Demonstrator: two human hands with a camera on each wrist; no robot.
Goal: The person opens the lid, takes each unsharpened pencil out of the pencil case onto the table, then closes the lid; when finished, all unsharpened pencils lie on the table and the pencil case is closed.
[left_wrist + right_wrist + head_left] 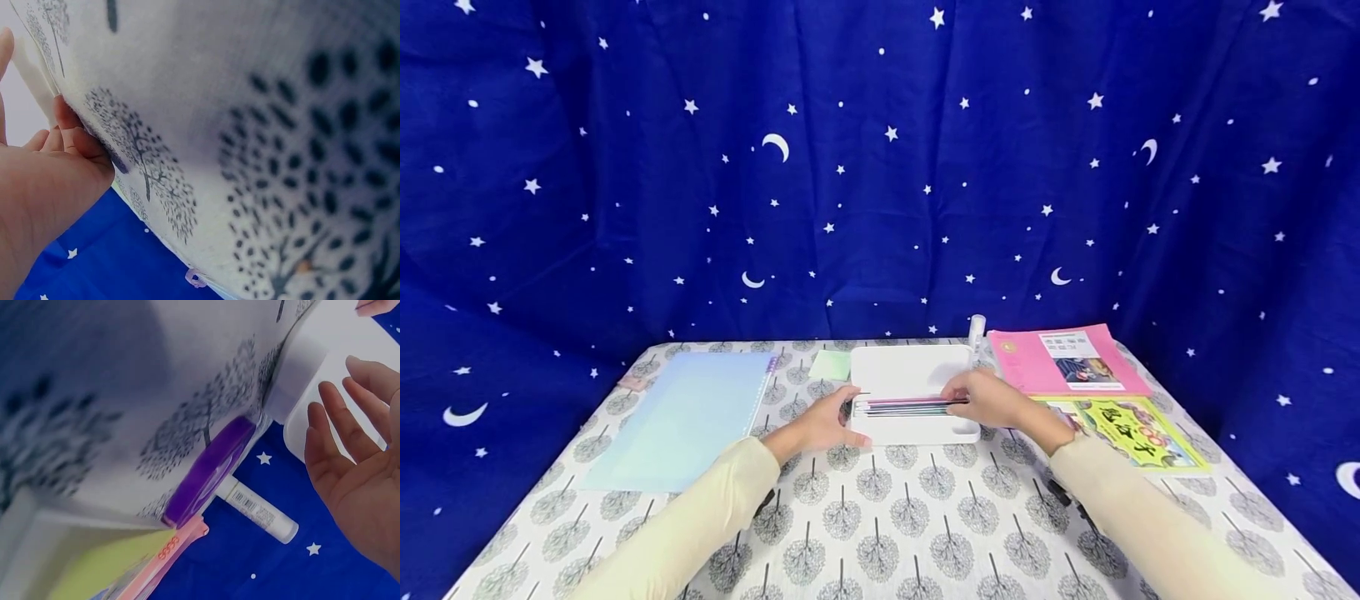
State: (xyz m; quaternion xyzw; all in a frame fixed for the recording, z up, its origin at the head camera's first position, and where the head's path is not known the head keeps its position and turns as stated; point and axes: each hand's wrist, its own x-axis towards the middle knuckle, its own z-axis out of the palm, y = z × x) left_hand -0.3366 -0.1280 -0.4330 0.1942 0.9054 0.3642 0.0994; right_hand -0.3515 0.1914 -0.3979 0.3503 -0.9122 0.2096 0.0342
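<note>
A white pencil case (910,372) lies open on the table, its lid laid back toward the curtain. Across its tray runs a bundle of several slim pens or pencils (904,407), dark, reddish and teal. My left hand (829,421) holds the case's left end, thumb at the front edge and fingers toward the hinge side. Over the tray's right end, my right hand (988,400) has its fingers at the ends of the bundle. In the right wrist view that hand's fingers (350,425) look spread and loosely bent, with nothing visible between them; contact with the bundle cannot be told.
A white-capped tube (976,330) stands behind the case's right side, near a purple curved object (212,469). Pink (1060,360) and yellow (1131,432) booklets lie at right. On the left are a pale blue notebook (685,417) and green sticky notes (831,364).
</note>
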